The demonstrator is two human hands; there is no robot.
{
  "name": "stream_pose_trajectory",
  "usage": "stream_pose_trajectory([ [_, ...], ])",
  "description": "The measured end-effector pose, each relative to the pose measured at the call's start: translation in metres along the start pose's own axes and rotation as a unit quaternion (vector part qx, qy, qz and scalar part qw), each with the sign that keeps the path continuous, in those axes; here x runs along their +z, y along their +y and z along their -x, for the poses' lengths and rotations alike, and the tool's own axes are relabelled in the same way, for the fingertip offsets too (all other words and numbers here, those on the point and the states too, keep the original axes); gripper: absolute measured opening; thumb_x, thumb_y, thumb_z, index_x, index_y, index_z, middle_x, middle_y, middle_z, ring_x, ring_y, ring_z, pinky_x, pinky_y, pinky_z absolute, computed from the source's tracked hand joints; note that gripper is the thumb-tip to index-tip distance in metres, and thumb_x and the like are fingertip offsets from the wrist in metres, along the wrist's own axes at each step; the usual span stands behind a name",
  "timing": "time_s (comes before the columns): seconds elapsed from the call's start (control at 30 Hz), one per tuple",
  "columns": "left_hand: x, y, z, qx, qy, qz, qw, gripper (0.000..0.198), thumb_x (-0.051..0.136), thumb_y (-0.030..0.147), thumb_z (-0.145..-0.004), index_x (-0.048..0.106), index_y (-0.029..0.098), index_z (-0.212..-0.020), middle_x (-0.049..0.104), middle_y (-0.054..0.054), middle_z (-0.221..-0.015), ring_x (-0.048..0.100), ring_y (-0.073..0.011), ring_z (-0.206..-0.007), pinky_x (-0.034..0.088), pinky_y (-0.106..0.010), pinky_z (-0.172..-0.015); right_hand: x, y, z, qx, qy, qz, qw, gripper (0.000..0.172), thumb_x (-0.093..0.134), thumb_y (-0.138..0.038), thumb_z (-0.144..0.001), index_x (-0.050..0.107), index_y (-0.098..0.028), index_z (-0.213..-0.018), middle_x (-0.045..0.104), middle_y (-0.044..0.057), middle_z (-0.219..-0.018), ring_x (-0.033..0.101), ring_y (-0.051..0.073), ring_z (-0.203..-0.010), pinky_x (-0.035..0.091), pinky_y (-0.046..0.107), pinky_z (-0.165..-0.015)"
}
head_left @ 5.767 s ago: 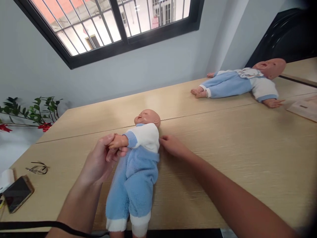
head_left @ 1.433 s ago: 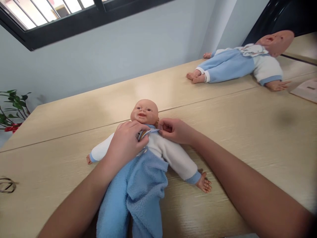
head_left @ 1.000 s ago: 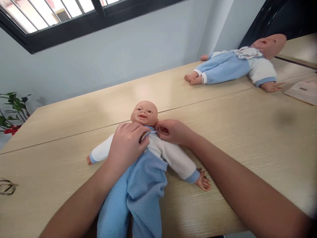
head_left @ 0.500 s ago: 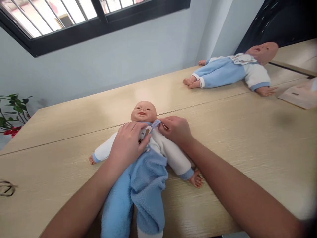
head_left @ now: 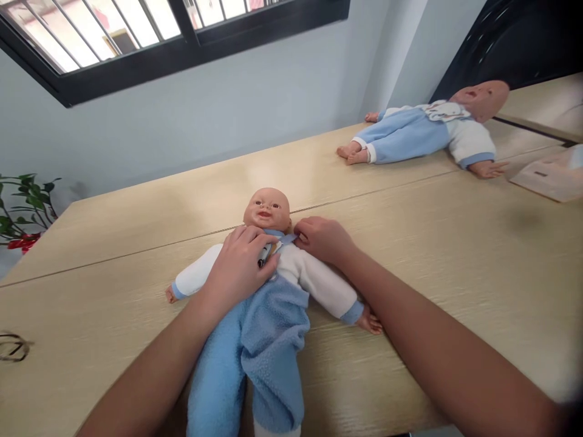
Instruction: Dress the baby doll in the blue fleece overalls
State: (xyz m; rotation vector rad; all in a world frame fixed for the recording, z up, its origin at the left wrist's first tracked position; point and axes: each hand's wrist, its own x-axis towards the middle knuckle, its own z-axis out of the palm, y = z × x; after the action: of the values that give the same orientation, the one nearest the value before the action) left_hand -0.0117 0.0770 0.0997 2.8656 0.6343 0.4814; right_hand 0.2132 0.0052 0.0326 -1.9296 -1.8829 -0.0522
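Observation:
A baby doll [head_left: 268, 211] lies face up in front of me, in a fleecy romper [head_left: 273, 328] with blue legs and white sleeves. Across its chest rests my left hand [head_left: 241, 261], thumb and fingers closed on a small white bib [head_left: 268, 250] with a printed animal face, mostly covered by the hand. At the doll's neck, on the right, my right hand [head_left: 324, 240] pinches the end of a light blue strap [head_left: 288, 238] running from the bib. The pinched fingertips are partly hidden.
A second doll [head_left: 410, 133] in similar clothes lies at the back right of the wooden table [head_left: 113, 243]. Beside it is a pale flat box [head_left: 546, 176]. A wiry dark object [head_left: 13, 347] sits at the left edge, and a potted plant [head_left: 27, 203] stands beyond the table.
My right hand has lowered slightly with the strap, which now lies flatter near the neck. The doll's arm on the right has shifted up and outward a little.

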Motion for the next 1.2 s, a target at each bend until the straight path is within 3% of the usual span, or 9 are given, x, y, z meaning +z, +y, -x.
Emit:
stream_pose_trajectory([
  [0.1, 0.0, 0.0, 0.0, -0.005, 0.004, 0.0, 1.0, 0.026, 0.063, 0.032, -0.095, 0.067, 0.024, -0.119, 0.066, -0.009, -0.116, 0.056, -0.0295, -0.116, 0.046, -0.048, -0.103, 0.007, -0.015, -0.004, 0.114, 0.053, 0.054, 0.991, 0.025, 0.056, -0.033, -0.093, 0.074, -0.016, -0.088, 0.076, 0.013, -0.085, 0.066, 0.024, -0.079, 0.033, 0.031, -0.062],
  [0.17, 0.0, 0.0, 0.0, -0.008, 0.004, 0.001, 1.0, 0.026, 0.063, 0.032, -0.095, 0.067, 0.024, -0.12, 0.066, -0.008, -0.116, 0.056, -0.0293, -0.115, 0.045, -0.048, -0.103, 0.009, -0.019, -0.005, 0.148, 0.023, 0.045, 0.988, 0.035, 0.05, -0.037, -0.098, 0.076, -0.017, -0.086, 0.076, 0.013, -0.083, 0.066, 0.022, -0.073, 0.031, 0.031, -0.059],
  [0.27, 0.0, 0.001, 0.0, -0.011, 0.0, 0.008, 1.0, 0.027, 0.062, 0.032, -0.096, 0.067, 0.024, -0.121, 0.066, -0.008, -0.114, 0.056, -0.029, -0.115, 0.045, -0.047, -0.104, 0.006, -0.013, -0.002, 0.119, -0.072, -0.045, 0.989, 0.042, 0.044, -0.04, -0.102, 0.076, -0.021, -0.083, 0.078, 0.009, -0.083, 0.066, 0.019, -0.071, 0.031, 0.029, -0.058],
  [0.4, -0.002, 0.002, -0.001, -0.012, -0.008, 0.015, 1.0, 0.027, 0.062, 0.032, -0.096, 0.067, 0.025, -0.122, 0.065, -0.008, -0.114, 0.055, -0.0285, -0.114, 0.045, -0.047, -0.103, -0.003, 0.0, 0.003, 0.023, -0.134, -0.191, 0.972, 0.018, 0.058, -0.03, -0.094, 0.075, -0.023, -0.092, 0.079, 0.003, -0.09, 0.067, 0.017, -0.074, 0.036, 0.025, -0.062],
  [0.47, -0.001, 0.002, -0.001, -0.015, -0.011, 0.015, 1.0, 0.027, 0.061, 0.032, -0.096, 0.067, 0.025, -0.121, 0.065, -0.008, -0.113, 0.055, -0.0287, -0.114, 0.045, -0.047, -0.103, -0.003, -0.001, 0.004, 0.02, -0.12, -0.183, 0.976, 0.014, 0.061, -0.027, -0.091, 0.073, -0.022, -0.094, 0.078, 0.004, -0.088, 0.066, 0.017, -0.073, 0.036, 0.025, -0.061],
  [0.63, 0.001, 0.002, 0.001, -0.021, -0.005, 0.011, 1.0, 0.024, 0.062, 0.033, -0.096, 0.068, 0.023, -0.118, 0.065, -0.008, -0.114, 0.056, -0.0284, -0.114, 0.045, -0.047, -0.103, 0.009, -0.013, 0.0, 0.146, 0.006, -0.103, 0.984, 0.015, 0.056, -0.027, -0.093, 0.069, -0.02, -0.09, 0.072, 0.004, -0.075, 0.06, 0.017, -0.064, 0.031, 0.027, -0.058],
  [0.83, 0.001, -0.002, 0.002, -0.017, 0.005, 0.039, 0.999, 0.024, 0.062, 0.035, -0.097, 0.068, 0.024, -0.117, 0.066, -0.007, -0.115, 0.057, -0.0276, -0.114, 0.045, -0.046, -0.104, 0.007, 0.004, -0.002, 0.076, -0.069, -0.307, 0.946, 0.022, 0.059, -0.022, -0.089, 0.068, -0.02, -0.109, 0.077, 0.004, -0.097, 0.068, 0.016, -0.082, 0.045, 0.024, -0.071],
  [1.03, -0.008, -0.052, -0.003, -0.087, 0.038, 0.117, 0.989, 0.029, 0.051, 0.038, -0.1, 0.066, 0.019, -0.115, 0.068, -0.009, -0.118, 0.059, -0.0263, -0.115, 0.045, -0.045, -0.104, -0.002, -0.007, 0.0, 0.066, -0.117, -0.142, 0.981, 0.017, 0.06, -0.029, -0.091, 0.075, -0.023, -0.097, 0.078, 0.005, -0.093, 0.067, 0.021, -0.079, 0.038, 0.028, -0.065],
  [1.2, -0.008, -0.094, 0.001, -0.213, -0.12, 0.355, 0.902, 0.044, 0.054, 0.05, -0.097, 0.066, 0.018, -0.124, 0.069, -0.01, -0.13, 0.064, -0.0266, -0.117, 0.051, -0.042, -0.1, 0.007, -0.025, -0.003, 0.136, -0.084, -0.028, 0.987, 0.025, 0.053, -0.035, -0.098, 0.073, -0.021, -0.1, 0.078, 0.01, -0.103, 0.068, 0.023, -0.086, 0.036, 0.029, -0.064],
])
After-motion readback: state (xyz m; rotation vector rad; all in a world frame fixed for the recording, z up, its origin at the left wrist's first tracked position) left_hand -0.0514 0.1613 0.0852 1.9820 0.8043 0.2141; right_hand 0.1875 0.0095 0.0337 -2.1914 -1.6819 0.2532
